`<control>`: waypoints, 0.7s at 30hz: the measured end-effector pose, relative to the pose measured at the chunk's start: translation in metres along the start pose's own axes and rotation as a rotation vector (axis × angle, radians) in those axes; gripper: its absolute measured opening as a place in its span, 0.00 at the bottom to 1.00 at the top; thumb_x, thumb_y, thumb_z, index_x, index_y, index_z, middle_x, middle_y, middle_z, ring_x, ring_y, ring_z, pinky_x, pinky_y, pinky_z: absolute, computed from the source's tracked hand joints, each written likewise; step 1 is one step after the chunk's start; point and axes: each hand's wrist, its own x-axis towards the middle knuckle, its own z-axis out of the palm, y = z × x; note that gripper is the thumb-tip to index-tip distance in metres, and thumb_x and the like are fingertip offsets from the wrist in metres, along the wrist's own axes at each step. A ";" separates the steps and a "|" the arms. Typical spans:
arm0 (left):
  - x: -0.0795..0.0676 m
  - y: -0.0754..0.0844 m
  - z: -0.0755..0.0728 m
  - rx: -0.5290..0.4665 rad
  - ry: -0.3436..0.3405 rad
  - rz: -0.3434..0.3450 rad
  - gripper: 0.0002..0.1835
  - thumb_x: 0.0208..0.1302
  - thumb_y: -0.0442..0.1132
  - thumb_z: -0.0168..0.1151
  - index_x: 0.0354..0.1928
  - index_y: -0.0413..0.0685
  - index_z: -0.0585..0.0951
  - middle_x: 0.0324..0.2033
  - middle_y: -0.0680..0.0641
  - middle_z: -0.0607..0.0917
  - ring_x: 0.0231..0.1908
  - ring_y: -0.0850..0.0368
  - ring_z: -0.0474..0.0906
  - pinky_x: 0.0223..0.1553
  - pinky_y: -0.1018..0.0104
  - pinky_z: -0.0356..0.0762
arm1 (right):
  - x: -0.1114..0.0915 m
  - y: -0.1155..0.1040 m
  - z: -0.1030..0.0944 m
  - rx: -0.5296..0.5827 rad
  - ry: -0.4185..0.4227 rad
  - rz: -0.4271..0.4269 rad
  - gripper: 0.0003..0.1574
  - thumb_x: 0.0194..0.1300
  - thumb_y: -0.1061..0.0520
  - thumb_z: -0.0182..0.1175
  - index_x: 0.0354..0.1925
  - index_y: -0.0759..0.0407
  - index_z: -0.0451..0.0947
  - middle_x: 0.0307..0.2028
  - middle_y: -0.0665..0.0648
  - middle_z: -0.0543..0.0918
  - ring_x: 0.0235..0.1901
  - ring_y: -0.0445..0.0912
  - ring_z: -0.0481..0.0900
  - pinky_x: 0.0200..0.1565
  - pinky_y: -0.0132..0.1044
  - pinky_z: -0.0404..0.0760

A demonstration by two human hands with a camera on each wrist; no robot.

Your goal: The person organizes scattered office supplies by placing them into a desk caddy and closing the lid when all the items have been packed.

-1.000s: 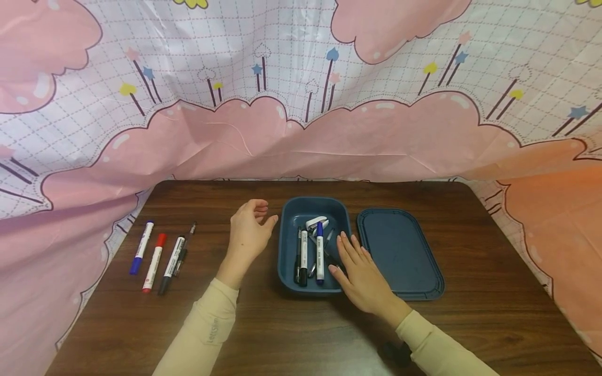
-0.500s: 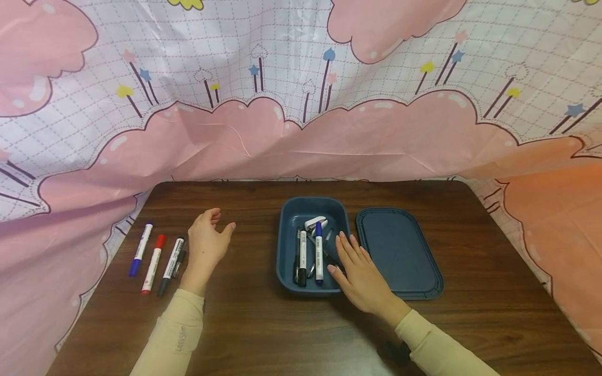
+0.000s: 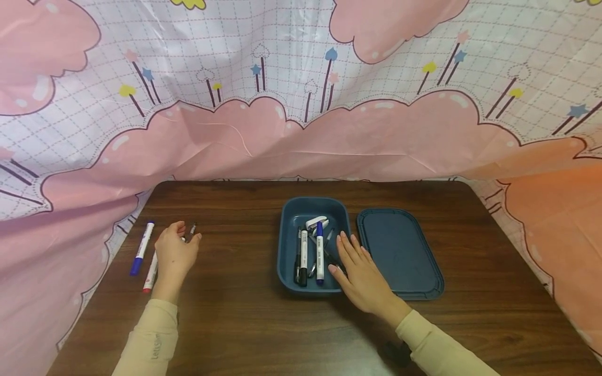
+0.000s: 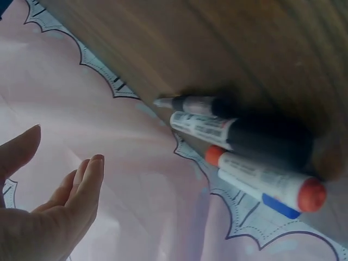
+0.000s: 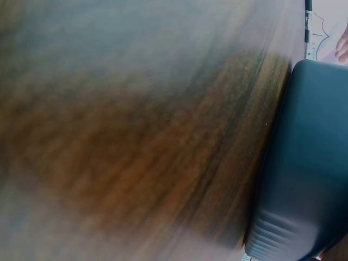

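My left hand (image 3: pixel 176 256) hovers over the pens at the left, its thumb and fingers apart and nothing between them. In the left wrist view a slim pen (image 4: pixel 196 104), a black-capped whiteboard marker (image 4: pixel 204 128), a red-capped marker (image 4: pixel 261 171) and a blue-capped marker (image 4: pixel 247 187) lie beside one another. From the head, the hand hides most of the black and red ones. My right hand (image 3: pixel 364 279) rests with straight fingers on the right rim of a dark blue box (image 3: pixel 315 206). Inside lie a black marker (image 3: pixel 303 256), a blue marker (image 3: pixel 320 256) and several pens.
A white plastic item (image 3: pixel 316 223) sits at the back inside the box. The flat blue lid (image 3: pixel 400 250) lies right of the box on the brown wooden table (image 3: pixel 244 324). Behind the table hangs a patterned pink and white cloth (image 3: pixel 301 151).
My left hand has moved left from beside the box to above the loose markers, covering the black one and part of the red one. My right hand has stayed at the box.
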 end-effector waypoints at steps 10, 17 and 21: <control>0.002 -0.019 0.000 0.081 -0.031 -0.048 0.29 0.61 0.34 0.59 0.60 0.21 0.67 0.54 0.21 0.74 0.57 0.26 0.67 0.63 0.38 0.60 | 0.000 0.000 0.001 -0.001 -0.007 0.005 0.44 0.74 0.35 0.38 0.76 0.58 0.45 0.77 0.54 0.44 0.77 0.52 0.39 0.74 0.55 0.48; 0.002 -0.035 0.001 0.150 -0.013 -0.053 0.24 0.58 0.34 0.58 0.52 0.20 0.73 0.49 0.20 0.77 0.53 0.20 0.69 0.57 0.36 0.65 | 0.000 0.002 0.001 -0.003 0.003 -0.002 0.44 0.75 0.35 0.38 0.76 0.58 0.45 0.77 0.54 0.44 0.77 0.54 0.41 0.74 0.56 0.48; 0.002 -0.040 0.003 0.170 -0.010 -0.053 0.22 0.57 0.34 0.57 0.50 0.22 0.75 0.46 0.20 0.78 0.50 0.19 0.71 0.52 0.35 0.68 | 0.000 0.002 0.001 -0.004 0.008 -0.005 0.44 0.75 0.35 0.38 0.76 0.59 0.45 0.77 0.55 0.44 0.77 0.55 0.41 0.74 0.56 0.49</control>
